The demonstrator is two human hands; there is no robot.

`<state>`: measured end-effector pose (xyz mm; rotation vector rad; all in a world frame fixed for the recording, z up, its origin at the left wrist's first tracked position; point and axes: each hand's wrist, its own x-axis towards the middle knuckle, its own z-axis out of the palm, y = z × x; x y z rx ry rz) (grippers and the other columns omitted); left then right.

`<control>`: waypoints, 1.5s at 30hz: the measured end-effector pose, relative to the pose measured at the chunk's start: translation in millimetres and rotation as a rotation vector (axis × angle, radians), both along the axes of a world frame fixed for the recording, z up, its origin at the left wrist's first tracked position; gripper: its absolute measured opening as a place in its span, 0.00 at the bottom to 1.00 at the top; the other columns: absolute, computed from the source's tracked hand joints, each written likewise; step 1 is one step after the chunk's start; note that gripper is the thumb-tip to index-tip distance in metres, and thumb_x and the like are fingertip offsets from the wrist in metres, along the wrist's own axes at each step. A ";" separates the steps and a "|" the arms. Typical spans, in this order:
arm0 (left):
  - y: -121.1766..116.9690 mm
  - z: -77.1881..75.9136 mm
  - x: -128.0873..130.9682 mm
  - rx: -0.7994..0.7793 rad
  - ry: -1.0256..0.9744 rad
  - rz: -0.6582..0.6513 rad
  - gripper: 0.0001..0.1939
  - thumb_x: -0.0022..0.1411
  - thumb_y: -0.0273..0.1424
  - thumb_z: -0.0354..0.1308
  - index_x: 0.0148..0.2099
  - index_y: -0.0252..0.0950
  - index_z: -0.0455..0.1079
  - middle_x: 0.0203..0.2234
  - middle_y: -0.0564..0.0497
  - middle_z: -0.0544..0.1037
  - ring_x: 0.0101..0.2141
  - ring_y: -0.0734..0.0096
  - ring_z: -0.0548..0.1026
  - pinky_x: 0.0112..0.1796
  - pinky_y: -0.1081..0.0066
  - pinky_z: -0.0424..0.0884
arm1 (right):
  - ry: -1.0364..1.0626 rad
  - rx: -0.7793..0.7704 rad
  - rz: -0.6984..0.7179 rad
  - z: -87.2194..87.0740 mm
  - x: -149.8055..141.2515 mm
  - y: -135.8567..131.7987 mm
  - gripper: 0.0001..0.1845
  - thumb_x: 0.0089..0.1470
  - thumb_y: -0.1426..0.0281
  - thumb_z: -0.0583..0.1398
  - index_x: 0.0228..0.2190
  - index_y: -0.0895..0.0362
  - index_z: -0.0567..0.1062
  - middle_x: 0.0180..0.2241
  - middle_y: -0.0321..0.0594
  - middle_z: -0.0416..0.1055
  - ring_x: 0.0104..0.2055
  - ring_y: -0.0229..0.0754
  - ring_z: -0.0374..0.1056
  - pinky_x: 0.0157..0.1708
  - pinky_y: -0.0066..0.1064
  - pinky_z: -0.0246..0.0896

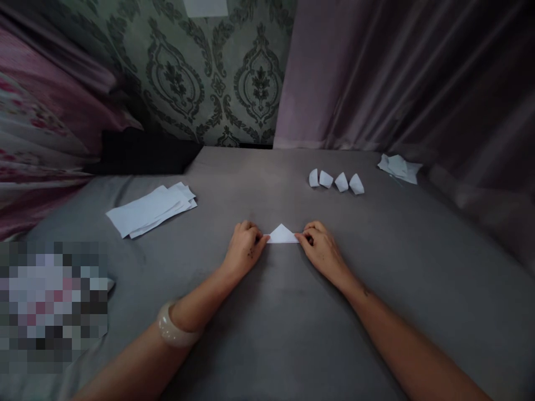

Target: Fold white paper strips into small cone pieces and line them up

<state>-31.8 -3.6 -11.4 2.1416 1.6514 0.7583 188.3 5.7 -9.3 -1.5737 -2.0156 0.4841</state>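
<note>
A small white piece of folded paper (281,234) lies low over the grey sheet, its peak pointing away from me and a straight strip along its near edge. My left hand (247,243) pinches the strip's left end between thumb and fingers. At the right end, my right hand (320,243) is closed on the paper in a similar pinch. The fingertips cover both ends of the strip. A pale bangle (175,328) circles my left forearm.
Several small folded paper shapes (341,182) stand in a row at the back right. Loose paper scraps (399,167) lie farther right. On the left is a stack of white paper sheets (146,210), with black cloth (146,151) behind. A blurred-out patch (52,306) covers the lower left.
</note>
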 end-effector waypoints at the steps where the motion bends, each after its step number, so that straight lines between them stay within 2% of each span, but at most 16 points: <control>1: 0.0 -0.2 -0.4 0.006 0.009 -0.011 0.12 0.63 0.35 0.53 0.31 0.34 0.70 0.35 0.44 0.71 0.38 0.62 0.68 0.42 0.62 0.66 | -0.011 0.004 0.006 0.1 0.1 -0.3 0.14 0.58 0.64 0.55 0.24 0.56 0.70 0.37 0.43 0.68 0.29 0.39 0.65 0.32 0.33 0.60; 12: -1.4 4.6 5.4 0.012 0.297 -0.042 0.15 0.68 0.35 0.45 0.37 0.31 0.68 0.38 0.40 0.70 0.39 0.59 0.66 0.42 0.61 0.64 | -0.076 0.029 0.073 2.2 1.9 -2.0 0.12 0.60 0.66 0.53 0.26 0.55 0.67 0.37 0.43 0.67 0.31 0.40 0.65 0.34 0.33 0.60; 15: -2.8 6.1 9.8 0.047 0.369 -0.034 0.13 0.67 0.32 0.46 0.45 0.30 0.67 0.41 0.39 0.70 0.40 0.57 0.65 0.41 0.60 0.63 | -0.065 0.044 0.059 1.7 2.7 -2.1 0.07 0.59 0.66 0.54 0.31 0.55 0.68 0.36 0.42 0.66 0.33 0.41 0.65 0.35 0.33 0.61; 18: -3.7 12.7 16.5 0.150 0.470 -0.175 0.16 0.67 0.28 0.45 0.55 0.37 0.62 0.49 0.40 0.68 0.43 0.56 0.65 0.41 0.59 0.62 | -0.129 0.130 0.049 6.1 -3.0 -6.2 0.08 0.59 0.70 0.54 0.40 0.56 0.68 0.41 0.45 0.66 0.40 0.44 0.65 0.40 0.35 0.61; 20: -3.7 18.3 22.0 0.214 0.547 -0.331 0.15 0.68 0.27 0.44 0.54 0.39 0.65 0.49 0.42 0.69 0.44 0.56 0.65 0.42 0.59 0.62 | -0.263 0.201 0.131 11.4 -10.8 -11.4 0.12 0.60 0.74 0.51 0.44 0.57 0.69 0.44 0.47 0.67 0.44 0.47 0.64 0.43 0.37 0.60; 23: -6.7 23.8 32.1 0.199 0.649 -0.481 0.14 0.67 0.25 0.44 0.47 0.32 0.70 0.42 0.42 0.73 0.42 0.59 0.69 0.40 0.63 0.66 | -0.483 0.210 0.292 18.3 -23.3 -21.8 0.18 0.59 0.80 0.47 0.45 0.60 0.70 0.43 0.49 0.69 0.44 0.48 0.63 0.44 0.38 0.59; 25: -13.4 23.4 40.0 0.146 0.692 -0.442 0.14 0.66 0.23 0.45 0.46 0.30 0.71 0.41 0.40 0.74 0.41 0.61 0.71 0.38 0.67 0.68 | -0.557 0.182 0.318 20.3 -28.8 -29.0 0.20 0.58 0.82 0.46 0.47 0.62 0.70 0.43 0.51 0.69 0.45 0.47 0.63 0.44 0.37 0.59; 27: -23.1 20.0 47.8 0.117 0.723 -0.335 0.15 0.65 0.21 0.45 0.47 0.26 0.71 0.42 0.37 0.74 0.43 0.59 0.72 0.39 0.66 0.70 | -0.593 0.170 0.288 20.4 -31.4 -35.8 0.21 0.59 0.80 0.47 0.50 0.63 0.69 0.45 0.51 0.69 0.46 0.47 0.63 0.44 0.36 0.59; 29: -33.0 15.9 53.6 0.118 0.736 -0.232 0.19 0.65 0.20 0.44 0.54 0.21 0.66 0.49 0.30 0.71 0.48 0.55 0.71 0.43 0.63 0.70 | -0.602 0.173 0.234 19.8 -32.0 -41.5 0.21 0.61 0.75 0.48 0.53 0.61 0.67 0.48 0.51 0.68 0.46 0.47 0.63 0.45 0.36 0.59; 32: -42.7 13.3 55.4 0.095 0.715 -0.121 0.21 0.65 0.20 0.43 0.58 0.22 0.63 0.55 0.31 0.68 0.53 0.54 0.69 0.47 0.64 0.70 | -0.589 0.179 0.140 19.0 -31.3 -47.5 0.21 0.63 0.66 0.48 0.54 0.59 0.67 0.50 0.50 0.67 0.48 0.48 0.63 0.45 0.37 0.58; 35: -46.6 17.3 49.3 0.030 0.677 -0.091 0.21 0.64 0.19 0.43 0.58 0.22 0.63 0.56 0.32 0.67 0.54 0.56 0.68 0.48 0.66 0.70 | -0.587 0.180 0.096 18.4 -30.8 -49.7 0.23 0.64 0.64 0.46 0.53 0.60 0.69 0.48 0.50 0.68 0.48 0.47 0.63 0.45 0.36 0.58; 41: -53.1 29.0 29.6 -0.044 0.608 -0.113 0.23 0.62 0.17 0.44 0.58 0.24 0.62 0.55 0.33 0.67 0.54 0.59 0.69 0.48 0.66 0.70 | -0.553 0.198 0.078 17.1 -30.6 -48.7 0.22 0.64 0.67 0.45 0.51 0.61 0.71 0.46 0.50 0.70 0.47 0.46 0.63 0.45 0.34 0.58; 45: -51.7 35.4 20.4 -0.047 0.559 -0.137 0.18 0.61 0.19 0.46 0.51 0.27 0.68 0.48 0.36 0.73 0.48 0.59 0.72 0.42 0.66 0.72 | -0.529 0.197 0.055 16.3 -27.9 -47.0 0.20 0.63 0.69 0.47 0.47 0.62 0.73 0.44 0.50 0.71 0.46 0.47 0.63 0.44 0.35 0.59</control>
